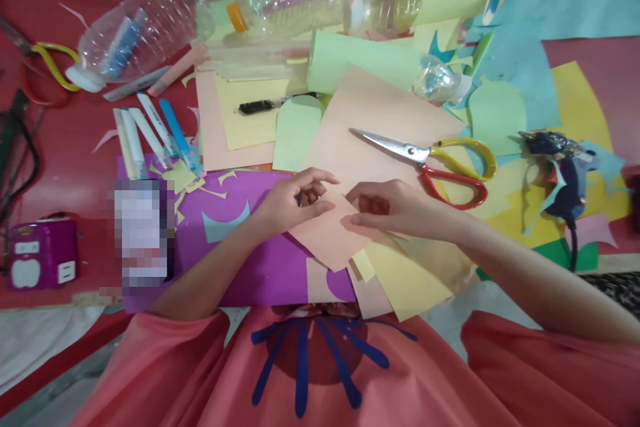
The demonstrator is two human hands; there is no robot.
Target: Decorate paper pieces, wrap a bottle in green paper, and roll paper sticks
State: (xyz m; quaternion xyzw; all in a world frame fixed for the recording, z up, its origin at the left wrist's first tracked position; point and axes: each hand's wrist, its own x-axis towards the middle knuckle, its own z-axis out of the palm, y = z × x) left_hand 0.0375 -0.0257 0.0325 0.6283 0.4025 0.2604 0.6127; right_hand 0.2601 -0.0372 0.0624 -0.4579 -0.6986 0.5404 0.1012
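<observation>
My left hand [300,201] hovers over or rests on a peach paper sheet [345,243], its index finger and thumb apart. Facing it from the right, my right hand [385,207] has curled fingers, with a gap between the fingertips and thumb. Nothing shows in either hand; whether the fingertips touch the paper I cannot tell. Just beyond my right hand, scissors [413,152] with one yellow and one red handle lie on the same sheet, blades slightly apart and pointing left.
Purple paper [260,267] lies beneath, with paper scraps [187,180] and markers [147,127] to the left. A phone [143,233] is near the left edge. Plastic bottles [150,27] and a green paper-wrapped bottle [365,60] lie behind. A glue gun [565,180] sits right.
</observation>
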